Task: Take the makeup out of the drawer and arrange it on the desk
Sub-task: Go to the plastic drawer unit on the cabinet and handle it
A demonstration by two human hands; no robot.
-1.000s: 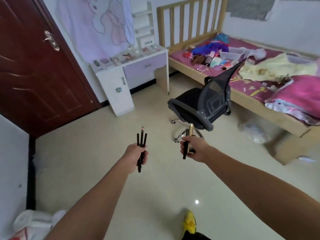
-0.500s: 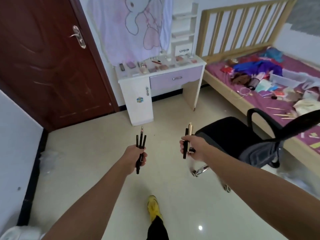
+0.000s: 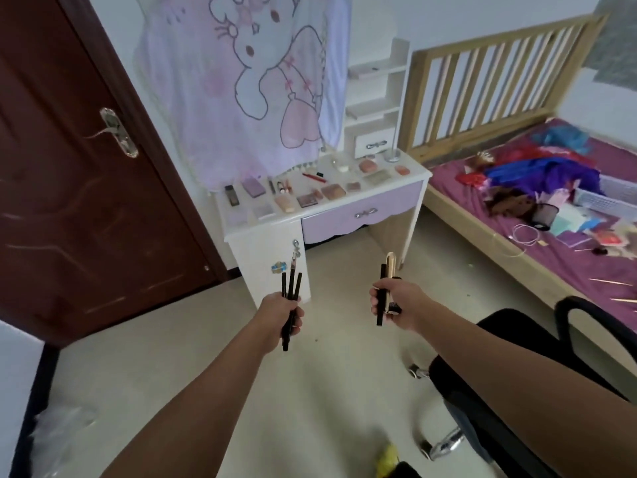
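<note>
Makeup pencils [image 3: 291, 288]: three slim black sticks, bunched upright in the left grip [image 3: 281, 317]. The fingers are curled tight round their lower halves. The tips fan slightly above the fist and the middle one stands tallest.

Right grip [image 3: 393, 305]: clamped on a gold tube [image 3: 390, 270] and a black stick [image 3: 382, 288], both upright, side by side.

Both loads are held out in mid-air over the pale floor [image 3: 327, 391], well apart from each other and short of the desk [image 3: 238, 220].

Desk: white, with a lilac drawer [image 3: 362, 215] pushed in. On its top are palettes [image 3: 332, 191], compacts, a dark bottle [image 3: 231, 195] and a red pencil [image 3: 313, 177], laid out in loose rows. A small white shelf unit [image 3: 375, 98] stands at the back right corner.

Surroundings: a cartoon cloth [image 3: 248, 81] hangs behind the desk. A dark red door [image 3: 86, 201] is on the left. A bed [image 3: 517, 243] with a slatted wooden headboard and a cluttered purple sheet is on the right. A black chair [image 3: 517, 339] is low right, beside the right forearm.
</note>
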